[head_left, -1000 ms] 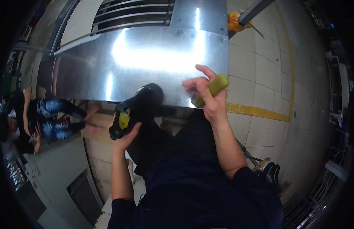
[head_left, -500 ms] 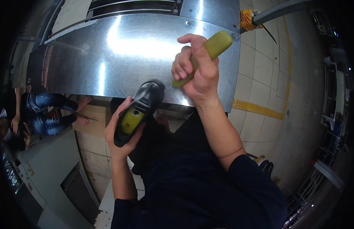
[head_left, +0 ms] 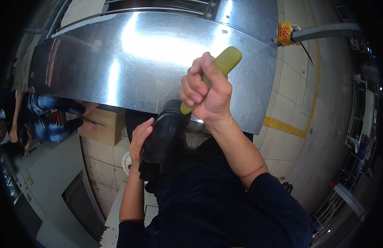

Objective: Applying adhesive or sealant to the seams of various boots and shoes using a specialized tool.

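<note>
A black shoe (head_left: 163,134) lies across my lap, with its rounded toe at the near edge of the metal table and its opening toward me. My left hand (head_left: 141,137) is on the left side of the shoe, fingers along its upper; the thumb is hidden. In my right fist (head_left: 208,89) is an olive-green bar with rounded ends (head_left: 229,60). The upper end of that bar sticks out past my thumb, and its lower end is at the toe of the shoe. Whether the bar presses on the toe, I cannot tell.
The shiny metal table (head_left: 88,70) spans the space before me, with a roller section (head_left: 158,5) beyond it. On the left a person in speckled jeans (head_left: 53,120) sits by a cardboard box (head_left: 110,124). A grey bar wrapped in yellow (head_left: 285,34) juts out at the far right corner.
The shoe has turned over, so its green inside no longer shows, and it has moved nearer my lap. My right hand has lowered the bar to the toe, its index finger now curled in.
</note>
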Demonstrator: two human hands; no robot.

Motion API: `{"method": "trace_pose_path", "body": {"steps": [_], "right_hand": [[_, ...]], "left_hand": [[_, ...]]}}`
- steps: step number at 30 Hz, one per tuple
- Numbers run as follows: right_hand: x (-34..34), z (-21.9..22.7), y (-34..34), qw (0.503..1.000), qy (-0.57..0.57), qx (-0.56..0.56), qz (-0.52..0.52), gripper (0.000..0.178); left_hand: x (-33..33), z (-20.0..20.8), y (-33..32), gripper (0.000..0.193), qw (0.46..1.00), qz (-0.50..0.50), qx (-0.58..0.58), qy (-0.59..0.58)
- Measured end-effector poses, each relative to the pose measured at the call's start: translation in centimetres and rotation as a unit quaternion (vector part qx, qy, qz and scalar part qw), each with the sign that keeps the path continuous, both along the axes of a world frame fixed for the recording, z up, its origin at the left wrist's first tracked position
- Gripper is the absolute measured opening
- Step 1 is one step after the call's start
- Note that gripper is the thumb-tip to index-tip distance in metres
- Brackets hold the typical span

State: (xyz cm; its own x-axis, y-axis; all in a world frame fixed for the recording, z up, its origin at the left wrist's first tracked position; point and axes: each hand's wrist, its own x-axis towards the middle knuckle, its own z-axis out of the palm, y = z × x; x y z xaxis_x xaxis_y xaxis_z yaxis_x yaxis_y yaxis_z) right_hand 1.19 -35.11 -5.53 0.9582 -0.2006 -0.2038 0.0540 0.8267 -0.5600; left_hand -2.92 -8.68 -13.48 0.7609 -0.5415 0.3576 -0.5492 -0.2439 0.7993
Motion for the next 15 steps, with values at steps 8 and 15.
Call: {"method": "trace_pose_path", "body": {"steps": [8,15], "right_hand": [[1.1,-0.3,0.8,1.000,0.020,-0.004,0.013,0.032],[2.7,0.4,1.9,0.988,0.061,-0.057,0.133,0.019]], "left_hand": [[0.2,1.4,-0.7,0.046,0.999,0.020,-0.016,0.045],[0.8,1.9,-0.3,0.040,1.000,0.012,-0.005,0.024]]}}
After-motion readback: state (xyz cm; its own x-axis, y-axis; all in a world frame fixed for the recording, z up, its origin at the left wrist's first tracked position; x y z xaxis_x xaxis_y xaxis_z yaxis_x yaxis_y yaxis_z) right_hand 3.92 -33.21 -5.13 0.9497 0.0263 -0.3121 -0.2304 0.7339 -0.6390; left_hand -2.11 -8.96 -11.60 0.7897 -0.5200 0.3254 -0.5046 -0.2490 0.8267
